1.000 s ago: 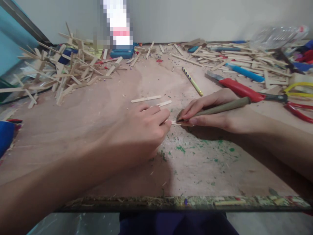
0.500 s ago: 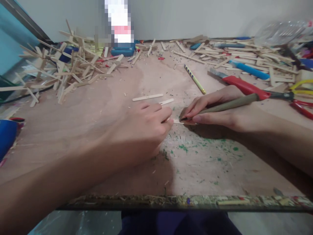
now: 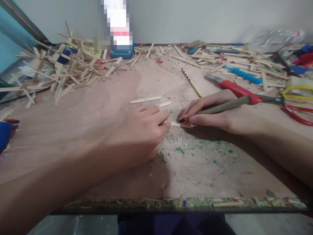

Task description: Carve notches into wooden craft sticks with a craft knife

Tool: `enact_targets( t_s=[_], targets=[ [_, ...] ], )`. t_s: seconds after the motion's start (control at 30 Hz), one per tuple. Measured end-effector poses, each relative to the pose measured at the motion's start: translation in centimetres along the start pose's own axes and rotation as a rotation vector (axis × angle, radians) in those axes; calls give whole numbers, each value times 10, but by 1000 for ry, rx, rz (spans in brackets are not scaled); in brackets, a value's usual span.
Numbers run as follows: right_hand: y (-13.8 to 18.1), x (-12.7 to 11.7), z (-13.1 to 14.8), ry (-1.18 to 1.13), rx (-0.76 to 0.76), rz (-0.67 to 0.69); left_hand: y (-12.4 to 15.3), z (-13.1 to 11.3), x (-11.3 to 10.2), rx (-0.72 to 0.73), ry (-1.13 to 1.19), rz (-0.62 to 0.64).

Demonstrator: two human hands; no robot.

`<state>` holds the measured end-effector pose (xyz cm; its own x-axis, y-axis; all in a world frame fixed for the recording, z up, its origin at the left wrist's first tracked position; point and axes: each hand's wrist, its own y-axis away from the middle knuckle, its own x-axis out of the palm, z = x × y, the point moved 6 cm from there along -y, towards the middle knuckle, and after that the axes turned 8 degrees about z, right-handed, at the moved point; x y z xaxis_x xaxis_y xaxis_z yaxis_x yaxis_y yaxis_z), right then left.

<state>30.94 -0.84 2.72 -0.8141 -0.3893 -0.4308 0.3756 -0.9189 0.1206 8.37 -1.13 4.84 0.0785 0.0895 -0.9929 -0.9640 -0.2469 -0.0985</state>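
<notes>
My left hand [image 3: 144, 132] is closed, thumb and fingers pressed on one end of a popsicle stick [image 3: 175, 124] lying on the wooden table. Between the fingers of my right hand [image 3: 215, 114] is a slim tool [image 3: 226, 105] with a greenish-brown handle, held like a pen. Its dark tip meets the stick near that hand; whether it is a blade or a brush I cannot tell. Just beyond my left knuckles lie a whole popsicle stick [image 3: 145, 100] and another stick [image 3: 164, 104], partly hidden by the hand.
A patterned pencil [image 3: 192, 82] and red-handled scissors [image 3: 242, 91] lie beyond my right hand. Popsicle sticks heap up at the back left [image 3: 70, 65] and back right [image 3: 244, 58], with a blue pen [image 3: 244, 74] and a plastic bottle [image 3: 276, 39]. Green flecks [image 3: 181, 150] mark the table.
The whole view has shifted slightly, so things appear a little further left and lower. Both hands keep their grips, and the tool tip stays at the stick.
</notes>
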Motion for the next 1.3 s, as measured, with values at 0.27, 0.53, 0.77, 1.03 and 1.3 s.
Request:
enact_targets(
  t_s=[0.27, 0.53, 0.77, 1.03, 1.3],
  targets=[
    [4, 6, 3, -2, -61, -78, 0, 3, -1, 59, -52, 22],
    [5, 18, 19, 82, -115, -6, 4, -2, -1, 70, -5, -89],
    [4, 19, 20, 22, -138, -20, 3, 14, -13, -55, 245, -132],
    [5, 20, 26, 65, -117, 9, 6, 35, 10, -80, 345, 102],
    [7, 22, 26, 115, -157, -35, 2, 37, 31, -47, 438, 308]
  ],
)
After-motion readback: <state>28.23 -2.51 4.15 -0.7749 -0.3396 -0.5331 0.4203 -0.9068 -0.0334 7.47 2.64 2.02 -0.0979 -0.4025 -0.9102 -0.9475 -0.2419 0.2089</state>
